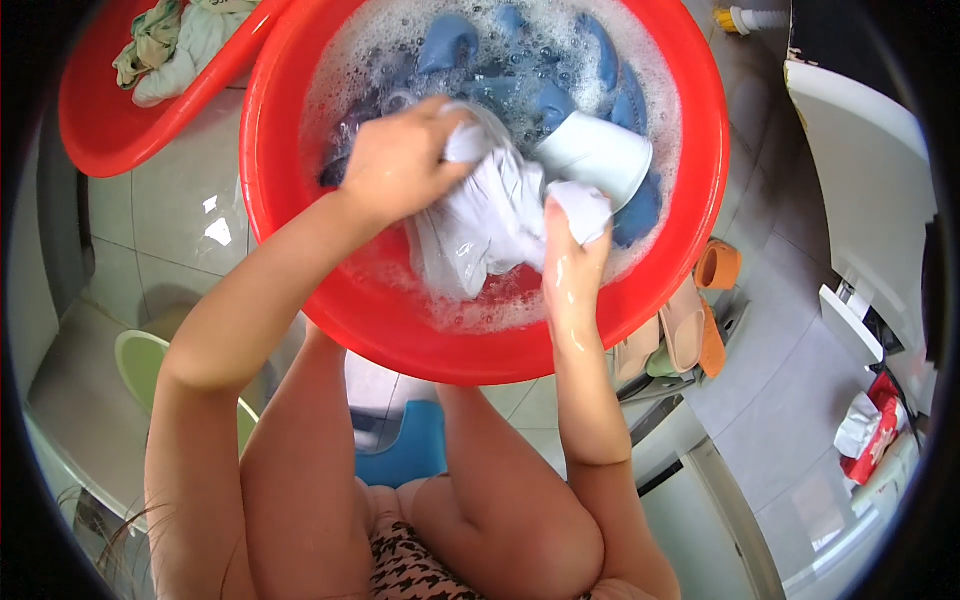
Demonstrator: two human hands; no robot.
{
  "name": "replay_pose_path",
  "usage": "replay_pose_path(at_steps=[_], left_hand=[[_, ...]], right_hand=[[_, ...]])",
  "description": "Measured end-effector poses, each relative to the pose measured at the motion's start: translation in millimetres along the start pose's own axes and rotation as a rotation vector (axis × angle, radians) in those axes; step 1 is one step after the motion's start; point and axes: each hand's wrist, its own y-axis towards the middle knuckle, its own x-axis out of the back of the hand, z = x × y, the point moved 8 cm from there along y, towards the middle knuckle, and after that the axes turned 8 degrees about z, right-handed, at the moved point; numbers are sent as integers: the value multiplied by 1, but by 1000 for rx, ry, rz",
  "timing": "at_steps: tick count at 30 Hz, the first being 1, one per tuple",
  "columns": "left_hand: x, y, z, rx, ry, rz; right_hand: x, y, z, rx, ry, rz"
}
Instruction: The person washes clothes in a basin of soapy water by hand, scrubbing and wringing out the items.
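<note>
Both my hands grip a wet white cloth garment over soapy water in a large red plastic basin. My left hand, a little blurred, clutches a bunched part at the upper left. Lower right, my right hand holds another wad of the same cloth. Just above that hand, a white cylindrical container lies tilted in the suds. Blue fabric pokes up through the foam at the back. Darker fabric is partly under water beside my left hand.
Another red basin at upper left holds light-coloured cloths. A blue plastic stool shows between my legs, and a green bucket stands at left. Slippers sit right of the basin. A red packet lies far right.
</note>
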Motion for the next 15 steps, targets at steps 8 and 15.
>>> replay_pose_path(at_steps=[8, 15], left_hand=[[-67, -8, 1, -180, 123, 356], [-130, 21, 35, -98, 300, 188]], right_hand=[[-59, 0, -14, 364, -1042, 239], [-37, 53, -106, 119, -1106, 148]])
